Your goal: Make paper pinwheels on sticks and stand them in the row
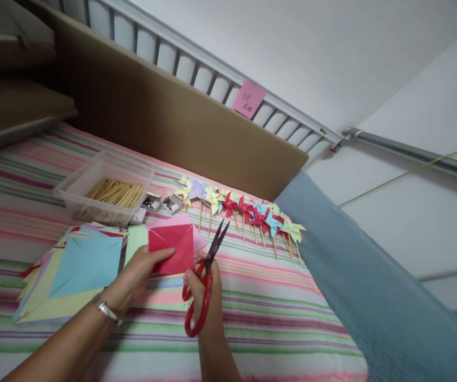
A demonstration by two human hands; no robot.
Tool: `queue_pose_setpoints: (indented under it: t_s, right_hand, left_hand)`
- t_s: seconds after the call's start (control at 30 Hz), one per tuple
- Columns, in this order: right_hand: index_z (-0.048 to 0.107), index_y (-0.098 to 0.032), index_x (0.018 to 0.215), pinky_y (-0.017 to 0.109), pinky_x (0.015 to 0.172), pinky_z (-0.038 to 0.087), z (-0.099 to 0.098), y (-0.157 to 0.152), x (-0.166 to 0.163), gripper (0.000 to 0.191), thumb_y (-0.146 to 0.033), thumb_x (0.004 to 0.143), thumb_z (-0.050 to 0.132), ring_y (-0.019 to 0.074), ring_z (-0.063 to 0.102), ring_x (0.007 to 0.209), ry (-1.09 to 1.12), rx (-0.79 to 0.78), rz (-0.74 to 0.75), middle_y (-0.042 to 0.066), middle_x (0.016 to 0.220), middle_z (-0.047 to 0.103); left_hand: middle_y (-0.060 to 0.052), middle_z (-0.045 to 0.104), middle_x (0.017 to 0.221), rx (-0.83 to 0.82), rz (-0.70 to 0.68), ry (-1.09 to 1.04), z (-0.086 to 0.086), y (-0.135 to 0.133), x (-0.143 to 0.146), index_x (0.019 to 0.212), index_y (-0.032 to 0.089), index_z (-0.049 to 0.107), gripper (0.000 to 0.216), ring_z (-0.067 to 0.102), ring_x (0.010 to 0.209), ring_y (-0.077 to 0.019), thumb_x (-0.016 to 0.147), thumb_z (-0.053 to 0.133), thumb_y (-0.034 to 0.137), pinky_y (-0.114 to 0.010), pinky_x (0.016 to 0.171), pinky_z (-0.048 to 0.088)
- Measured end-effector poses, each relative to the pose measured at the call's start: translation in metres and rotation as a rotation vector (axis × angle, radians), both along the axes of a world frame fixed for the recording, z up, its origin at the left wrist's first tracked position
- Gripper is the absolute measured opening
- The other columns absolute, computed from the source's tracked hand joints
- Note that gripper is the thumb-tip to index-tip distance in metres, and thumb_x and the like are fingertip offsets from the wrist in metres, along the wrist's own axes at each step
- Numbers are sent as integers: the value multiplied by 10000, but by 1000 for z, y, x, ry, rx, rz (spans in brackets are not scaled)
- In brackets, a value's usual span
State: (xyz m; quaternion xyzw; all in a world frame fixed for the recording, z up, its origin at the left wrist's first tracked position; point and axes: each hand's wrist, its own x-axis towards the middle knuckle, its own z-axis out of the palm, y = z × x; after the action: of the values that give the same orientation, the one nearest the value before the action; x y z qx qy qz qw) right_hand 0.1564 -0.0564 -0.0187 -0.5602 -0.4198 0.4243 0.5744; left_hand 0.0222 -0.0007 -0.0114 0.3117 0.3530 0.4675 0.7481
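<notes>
My left hand (144,268) grips a square of red paper (176,239), thumb on top, with diagonal lines running in from its corners. Red-handled scissors (206,289) are in my right hand (212,286), their dark blades slightly parted and pointing up and away from the red square. The right fingers are also close to the square's lower right corner; whether they touch it I cannot tell. Behind the red square a pink sheet (200,241) and a pale green sheet (135,241) show. Left of my hands lies a pile of coloured squares, a blue square (87,262) on top.
A clear plastic box (93,199) of wooden sticks stands behind the pile, beside small white boxes (172,203) of tiny parts. Several paper pinwheels (244,207) on sticks lie in a row along a brown board (196,119). Striped cloth (276,318) covers the surface.
</notes>
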Motion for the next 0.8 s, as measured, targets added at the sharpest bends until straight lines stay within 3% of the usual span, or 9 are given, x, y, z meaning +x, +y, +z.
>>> queue_pose_setpoints:
  t_s: [0.13,0.33,0.5,0.8]
  right_hand:
    - [525,-175,1110,242,558,463,4,-10,2,400,-326,748,602,123,539,604,-121,-122,201,-11,718,544]
    - [611,-148,1096,208,440,322,7,-29,-2,428,-427,776,560,84,390,461,-300,-261,414,-36,579,448]
    - [649,-153,1001,212,478,292,16,-33,-8,318,-359,771,573,87,350,509,-356,-298,442,-36,593,401]
    - [649,-147,976,222,516,317,18,-34,-8,304,-343,754,583,102,362,542,-382,-328,503,-33,610,395]
  left_hand:
    - [-77,737,828,12,140,153,2,24,-35,899,127,688,357,661,742,-230,589,759,290,-317,714,489]
    - [-53,733,725,-6,132,265,13,33,-65,786,124,702,305,645,633,-184,527,789,260,-253,615,469]
    - [-39,721,672,-20,49,276,17,32,-71,711,135,692,242,626,586,-167,523,790,252,-243,586,458]
    - [-54,732,777,30,-41,221,19,31,-82,815,154,705,255,647,668,-200,579,754,236,-280,651,485]
